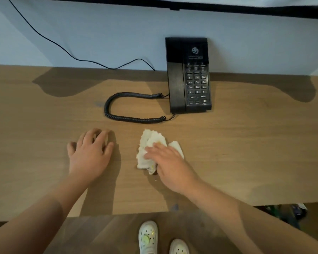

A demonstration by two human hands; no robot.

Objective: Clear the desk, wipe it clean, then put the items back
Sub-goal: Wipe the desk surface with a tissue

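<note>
A crumpled white cloth (151, 143) lies on the wooden desk (246, 153) near its front middle. My right hand (168, 162) lies on top of the cloth with fingers stretched over it, pressing it onto the wood. My left hand (91, 153) rests on the bare desk to the left of the cloth, fingers spread and lightly bent, holding nothing. A black desk phone (188, 76) stands at the back against the wall, its handset in the cradle.
The phone's coiled cord (121, 109) loops on the desk left of the phone. A thin black cable (62, 48) runs down the pale wall. Two white clogs (148, 237) show on the floor below the desk's front edge.
</note>
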